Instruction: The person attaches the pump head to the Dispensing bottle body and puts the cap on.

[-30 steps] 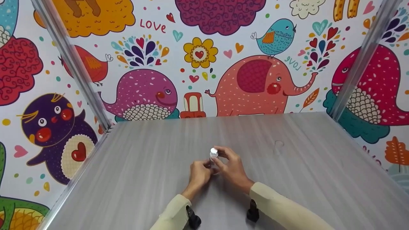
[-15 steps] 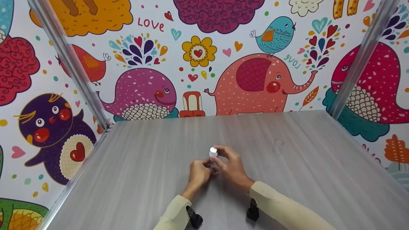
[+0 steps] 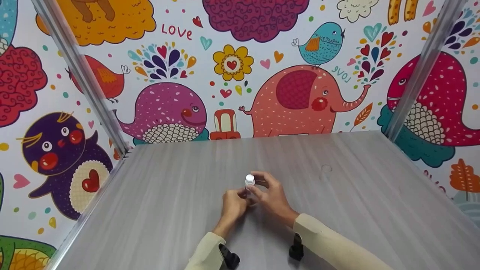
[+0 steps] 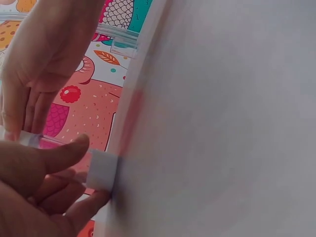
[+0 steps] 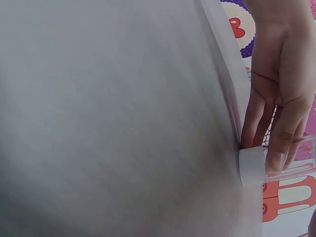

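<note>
A small clear bottle [image 3: 249,182] with a white top stands upright between the two hands. A broad white end [image 5: 252,166] at its foot meets the table in the right wrist view. My left hand [image 3: 233,204] grips the bottle low down, with fingers around the see-through body and against the white lower end. Higher up, my right hand [image 3: 276,197] holds the white top between thumb and fingers, which the left wrist view also shows. The hands cover much of the bottle's body in the head view.
To the right, farther back on the grey table [image 3: 180,195], stands a small clear cup-like piece [image 3: 326,171]. Printed walls [image 3: 232,26] enclose the back and sides, with metal posts at the corners. Each cream sleeve has a black wrist mount below it.
</note>
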A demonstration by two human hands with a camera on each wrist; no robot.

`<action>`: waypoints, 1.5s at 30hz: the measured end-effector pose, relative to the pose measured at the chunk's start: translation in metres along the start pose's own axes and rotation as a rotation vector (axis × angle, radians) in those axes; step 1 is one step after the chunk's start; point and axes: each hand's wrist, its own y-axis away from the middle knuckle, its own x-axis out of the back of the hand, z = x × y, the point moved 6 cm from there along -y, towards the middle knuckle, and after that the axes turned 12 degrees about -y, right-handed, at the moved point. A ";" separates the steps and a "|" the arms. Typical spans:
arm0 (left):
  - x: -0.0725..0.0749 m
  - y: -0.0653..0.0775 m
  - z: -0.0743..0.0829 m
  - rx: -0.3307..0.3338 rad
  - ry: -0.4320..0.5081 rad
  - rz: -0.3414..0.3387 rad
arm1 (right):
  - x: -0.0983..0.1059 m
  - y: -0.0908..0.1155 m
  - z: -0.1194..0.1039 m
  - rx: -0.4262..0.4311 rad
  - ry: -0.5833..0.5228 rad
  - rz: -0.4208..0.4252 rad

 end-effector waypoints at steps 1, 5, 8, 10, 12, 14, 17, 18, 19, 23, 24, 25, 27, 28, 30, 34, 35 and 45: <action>-0.001 0.000 0.000 -0.001 -0.002 0.000 | 0.000 0.000 0.001 -0.009 -0.008 0.002; -0.001 0.002 0.000 0.002 -0.001 0.000 | 0.000 0.001 0.002 -0.018 -0.022 0.011; 0.000 0.002 0.000 0.002 0.006 0.000 | -0.001 0.001 0.000 -0.030 -0.021 0.021; 0.000 0.001 0.000 0.005 0.007 0.001 | -0.001 0.000 -0.004 -0.033 -0.024 0.027; 0.000 0.001 0.001 0.003 0.003 0.002 | -0.001 0.000 -0.013 -0.016 -0.041 0.026; 0.000 0.001 0.001 0.003 -0.006 0.002 | -0.001 0.001 -0.024 0.009 -0.061 0.019; -0.001 0.001 0.000 0.016 0.000 -0.005 | 0.001 0.001 -0.036 0.047 -0.062 0.009; -0.001 0.001 0.000 0.016 0.001 -0.006 | 0.002 0.002 -0.036 0.051 -0.049 0.009; -0.001 0.001 -0.001 0.024 0.006 -0.010 | 0.004 0.001 -0.034 0.055 -0.030 0.011; -0.002 0.001 -0.002 0.026 0.012 -0.013 | 0.012 0.001 -0.019 0.071 0.046 0.015; -0.002 0.001 -0.002 0.026 0.013 -0.013 | 0.015 0.001 -0.016 0.077 0.059 0.013; -0.001 0.002 -0.002 0.023 0.009 -0.011 | 0.017 0.001 -0.014 0.083 0.071 0.009; -0.001 0.002 -0.002 0.013 0.009 -0.007 | 0.022 0.002 -0.011 0.090 0.078 0.001; -0.001 0.002 -0.002 0.008 0.006 -0.005 | 0.024 0.002 -0.010 0.099 0.082 0.001; -0.001 0.001 -0.001 0.002 -0.001 -0.002 | 0.028 0.002 -0.009 0.112 0.094 0.001; -0.001 0.001 -0.002 0.025 0.006 -0.014 | 0.035 0.003 -0.007 0.120 0.115 0.003; -0.001 0.001 -0.002 0.033 0.010 -0.018 | 0.037 0.004 -0.007 0.116 0.122 -0.001; -0.002 0.001 -0.002 0.040 0.020 -0.016 | 0.056 0.007 0.000 0.043 0.167 -0.024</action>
